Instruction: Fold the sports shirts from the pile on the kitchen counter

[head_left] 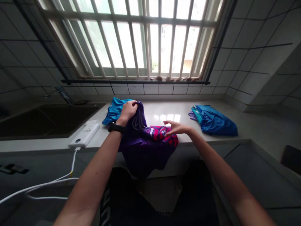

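A purple garment (143, 147) with a pink and blue patterned part lies on the white counter (164, 113) and hangs over its front edge. My left hand (128, 110), with a black band on the wrist, is closed on the garment's upper edge and lifts it. My right hand (176, 127) has its fingers stretched out flat, resting on the patterned part. Behind my left hand a crumpled light-blue garment (114, 113) lies on the counter.
A folded blue garment (213, 121) lies at the counter's right. A white power bank (84, 134) with a white cable (47, 185) sits by the dark sink (47, 121) and tap (63, 94) at left. A barred window (141, 37) is behind.
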`<state>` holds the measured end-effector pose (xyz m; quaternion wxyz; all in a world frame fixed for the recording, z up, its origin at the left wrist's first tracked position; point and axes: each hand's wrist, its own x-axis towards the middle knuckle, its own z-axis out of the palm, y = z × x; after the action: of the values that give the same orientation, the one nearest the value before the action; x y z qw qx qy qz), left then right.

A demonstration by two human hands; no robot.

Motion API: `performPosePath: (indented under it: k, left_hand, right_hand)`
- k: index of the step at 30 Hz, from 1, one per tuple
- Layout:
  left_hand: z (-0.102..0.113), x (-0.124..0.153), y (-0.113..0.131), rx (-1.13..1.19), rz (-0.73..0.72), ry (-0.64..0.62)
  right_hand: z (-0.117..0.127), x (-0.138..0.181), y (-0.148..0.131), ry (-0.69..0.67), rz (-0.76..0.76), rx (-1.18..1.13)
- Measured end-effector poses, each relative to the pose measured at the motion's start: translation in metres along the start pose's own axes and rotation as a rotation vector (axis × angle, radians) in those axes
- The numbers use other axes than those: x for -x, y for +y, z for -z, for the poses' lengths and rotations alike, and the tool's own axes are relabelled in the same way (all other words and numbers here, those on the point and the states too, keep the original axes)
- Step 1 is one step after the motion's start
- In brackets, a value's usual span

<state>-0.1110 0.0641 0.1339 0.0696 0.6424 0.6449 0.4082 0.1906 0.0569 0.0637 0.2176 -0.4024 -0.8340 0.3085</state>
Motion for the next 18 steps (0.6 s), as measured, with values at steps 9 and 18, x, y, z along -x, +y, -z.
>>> performPosePath:
  k: [9, 18]
  left_hand:
    - [0.018, 0.002, -0.008, -0.027, 0.281, 0.071]
    - [-0.032, 0.0, -0.034, -0.485, -0.301, -0.269]
  right_hand:
    - [0.013, 0.0, 0.021, 0.54, -0.211, 0.036]
    - [0.035, 0.005, 0.044, 0.633, -0.469, 0.448]
